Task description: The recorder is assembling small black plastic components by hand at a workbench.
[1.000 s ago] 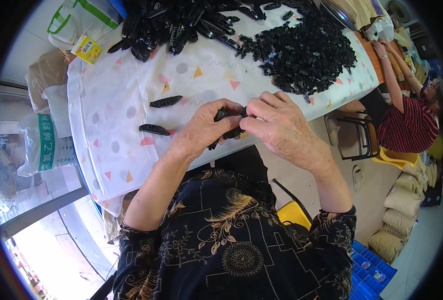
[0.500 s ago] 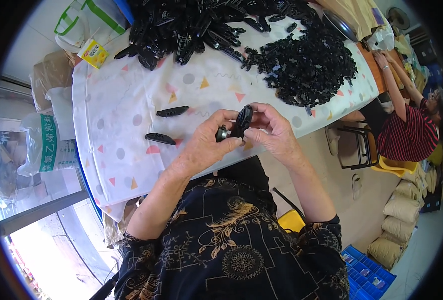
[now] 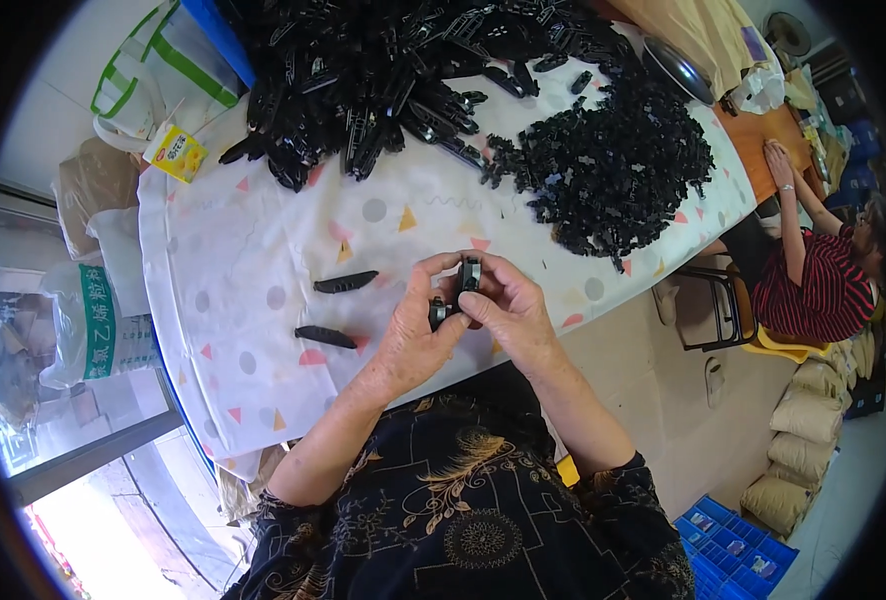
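Observation:
Over the near edge of the table, my left hand (image 3: 413,335) and my right hand (image 3: 508,315) meet around black plastic parts. Between the fingers and thumbs of both hands stands a black plastic part (image 3: 470,275), turned edge-on. A second, rounder black piece (image 3: 437,313) shows by my left fingers and thumb. My fingers hide much of both. Left of my hands, two long narrow black plastic parts lie on the patterned cloth: one farther off (image 3: 346,282), one nearer (image 3: 325,337).
A large heap of long black parts (image 3: 363,90) covers the far side of the tablecloth (image 3: 233,330). Right of it lies a pile of small black pieces (image 3: 613,160). A yellow carton (image 3: 174,153) stands far left. Another person (image 3: 813,270) sits at right; blue crates (image 3: 733,545) stand below.
The held part has turned from its broad, oval side to a narrow edge-on view. My hands have drawn closer together around it. The whole view has shifted slightly.

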Tool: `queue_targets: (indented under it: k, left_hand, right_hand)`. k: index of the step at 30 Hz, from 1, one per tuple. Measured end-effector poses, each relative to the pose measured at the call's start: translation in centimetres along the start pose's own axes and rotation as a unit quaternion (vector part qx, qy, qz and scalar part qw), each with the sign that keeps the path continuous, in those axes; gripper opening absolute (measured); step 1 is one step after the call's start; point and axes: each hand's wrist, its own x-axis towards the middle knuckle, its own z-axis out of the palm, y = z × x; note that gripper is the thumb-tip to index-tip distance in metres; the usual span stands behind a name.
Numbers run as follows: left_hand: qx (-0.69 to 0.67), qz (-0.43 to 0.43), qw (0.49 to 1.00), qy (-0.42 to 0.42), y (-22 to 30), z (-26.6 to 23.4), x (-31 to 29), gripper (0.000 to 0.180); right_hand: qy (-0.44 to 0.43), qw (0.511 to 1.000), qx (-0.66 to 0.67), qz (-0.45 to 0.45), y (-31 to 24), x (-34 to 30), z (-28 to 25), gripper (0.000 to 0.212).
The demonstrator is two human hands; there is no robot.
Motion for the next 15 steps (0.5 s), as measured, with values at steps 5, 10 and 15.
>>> queue_targets:
  k: [5,10,15]
  left_hand:
    - [-0.024,-0.052,0.998,-0.005,-0.7,-0.7,0.7,0.056]
    - [0.047,-0.044,0.997,-0.030,-0.9,-2.1,1.8,0.063]
    - [0.095,-0.048,0.983,-0.147,0.2,-5.3,1.9,0.052]
  right_hand:
    - [0.023,0.999,-0.030,-0.010,1.3,0.9,-0.1,0.037]
    - [0.017,0.999,0.014,0.029,1.7,1.6,-0.7,0.029]
    - [-0.072,0.986,-0.151,0.013,-0.7,4.0,-4.8,0.025]
